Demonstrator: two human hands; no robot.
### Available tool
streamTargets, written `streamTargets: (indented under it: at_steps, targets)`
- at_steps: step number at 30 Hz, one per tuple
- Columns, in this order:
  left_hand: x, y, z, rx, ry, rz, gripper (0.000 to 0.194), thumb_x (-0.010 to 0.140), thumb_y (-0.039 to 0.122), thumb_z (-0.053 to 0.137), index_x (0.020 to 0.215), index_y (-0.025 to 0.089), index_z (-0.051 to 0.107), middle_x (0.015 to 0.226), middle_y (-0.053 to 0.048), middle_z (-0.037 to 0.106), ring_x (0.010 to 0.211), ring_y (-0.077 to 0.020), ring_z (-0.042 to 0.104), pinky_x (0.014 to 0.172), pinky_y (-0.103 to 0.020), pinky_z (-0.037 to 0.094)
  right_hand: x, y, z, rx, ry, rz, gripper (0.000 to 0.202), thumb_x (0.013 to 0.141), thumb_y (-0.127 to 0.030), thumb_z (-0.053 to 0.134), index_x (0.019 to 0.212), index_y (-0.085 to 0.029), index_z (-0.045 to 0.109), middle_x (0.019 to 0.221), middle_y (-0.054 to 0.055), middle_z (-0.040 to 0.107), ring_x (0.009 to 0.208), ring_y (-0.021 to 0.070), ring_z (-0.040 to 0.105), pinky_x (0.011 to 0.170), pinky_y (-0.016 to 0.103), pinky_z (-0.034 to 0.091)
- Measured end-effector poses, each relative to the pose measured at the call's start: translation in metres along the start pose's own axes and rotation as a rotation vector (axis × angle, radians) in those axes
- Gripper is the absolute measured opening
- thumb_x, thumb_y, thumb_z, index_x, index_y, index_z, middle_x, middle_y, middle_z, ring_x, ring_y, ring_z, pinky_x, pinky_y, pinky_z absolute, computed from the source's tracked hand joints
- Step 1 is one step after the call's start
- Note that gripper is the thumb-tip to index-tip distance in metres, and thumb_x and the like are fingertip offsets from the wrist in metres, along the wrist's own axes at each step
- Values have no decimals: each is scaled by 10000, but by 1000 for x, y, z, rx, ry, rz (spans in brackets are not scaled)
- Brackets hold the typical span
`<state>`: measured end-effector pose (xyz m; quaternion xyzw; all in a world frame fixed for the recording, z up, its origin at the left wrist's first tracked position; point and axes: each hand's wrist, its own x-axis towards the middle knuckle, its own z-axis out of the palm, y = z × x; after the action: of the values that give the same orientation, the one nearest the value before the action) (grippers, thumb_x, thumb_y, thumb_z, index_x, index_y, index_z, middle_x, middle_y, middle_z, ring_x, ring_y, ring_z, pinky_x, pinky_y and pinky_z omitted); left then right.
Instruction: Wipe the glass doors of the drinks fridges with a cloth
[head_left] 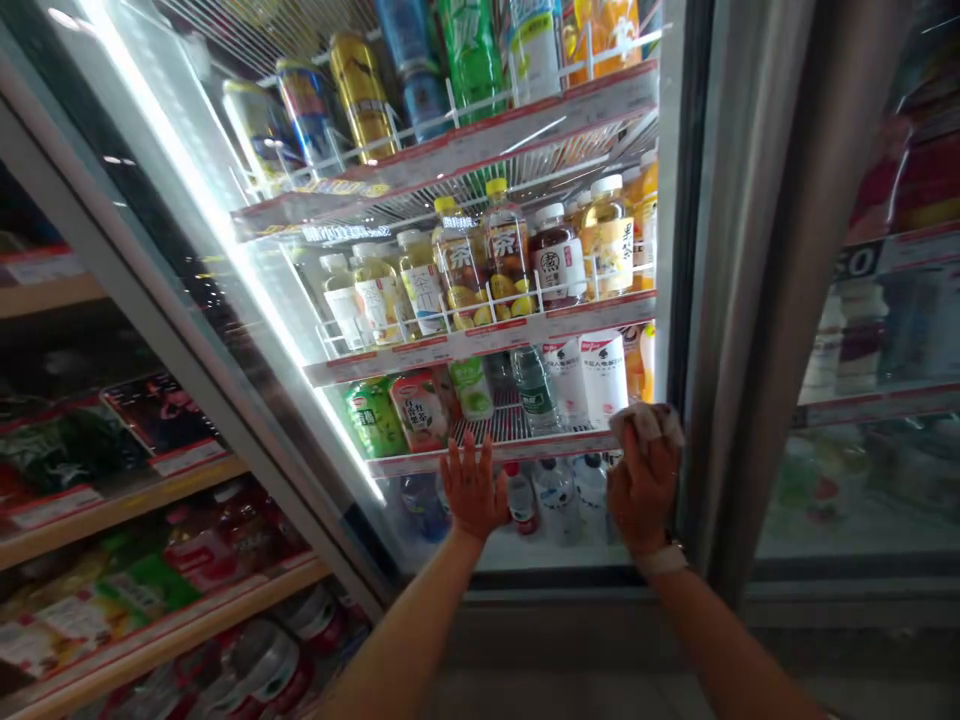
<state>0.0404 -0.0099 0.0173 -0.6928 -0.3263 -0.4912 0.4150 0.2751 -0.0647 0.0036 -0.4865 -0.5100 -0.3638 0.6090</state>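
My left hand [474,492] lies flat with fingers spread against the glass door [480,555] of a lit drinks cooler. To its right, my right hand [643,490] presses a crumpled pale cloth [654,424] to the same glass, close to the door's right frame. A band circles my right wrist. Behind the glass, near my hands, stand a green-labelled water bottle [534,388], white cartons [604,375] and a red drink carton [420,410]. Several clear bottles [556,498] show on the bottom level between my hands.
Upper cooler shelves hold tea bottles [457,260] and cans [360,95]. A thick metal door frame [780,300] rises on the right, with another glass-fronted cooler beyond. Open shelves [120,510] with packaged goods and bottles stand at left.
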Motion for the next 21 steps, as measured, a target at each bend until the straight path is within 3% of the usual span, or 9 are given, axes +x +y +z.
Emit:
streamTargets:
  at_steps: [4, 8, 12, 15, 18, 21]
  targets:
    - [8, 12, -6, -21, -27, -5, 689, 925, 284, 474, 1531, 142, 177, 1606, -131, 124, 1488, -305, 80, 1198, -514, 170, -47, -23, 6, 48, -155, -160, 607, 893, -48, 417, 1456, -275, 417, 1476, 38, 480, 1439, 250, 319, 1198, 468, 297]
    - [29, 44, -3, -72, -93, 120, 648, 938, 268, 441, 1529, 181, 190, 1594, -71, 184, 1491, -235, 102, 1222, -428, 125, -72, -23, 5, 87, -239, -324, 505, 876, -19, 452, 1274, -278, 623, 1359, 18, 601, 1404, 186, 387, 1184, 359, 328]
    - [45, 66, 9, -63, -73, 157, 583, 973, 270, 327, 1526, 171, 175, 1587, -29, 173, 1493, -207, 91, 1229, -411, 48, -54, -12, -3, 53, -271, -302, 434, 890, -59, 485, 1193, -313, 663, 1345, 6, 614, 1378, 173, 425, 1192, 392, 290]
    - [46, 68, 14, -62, -40, 153, 573, 989, 340, 294, 1523, 163, 188, 1593, -26, 135, 1494, -222, 97, 1228, -416, 51, -23, 2, -12, 33, -181, -155, 442, 881, -48, 462, 1206, -278, 655, 1455, 40, 507, 1427, 225, 347, 1197, 469, 259]
    - [43, 67, 14, -75, -42, 138, 590, 979, 373, 322, 1521, 173, 201, 1579, -46, 222, 1494, -221, 108, 1228, -421, 69, 3, 15, -15, -5, -39, 8, 537, 888, -66, 429, 1386, -246, 515, 1557, 93, 347, 1432, 287, 331, 1171, 509, 299]
    - [40, 66, 13, -87, -60, 135, 593, 975, 378, 313, 1520, 169, 210, 1561, -62, 290, 1494, -225, 111, 1226, -428, 73, 10, 12, -8, -48, 26, 105, 624, 907, -92, 409, 1502, -263, 330, 1579, 104, 295, 1427, 315, 335, 1161, 543, 306]
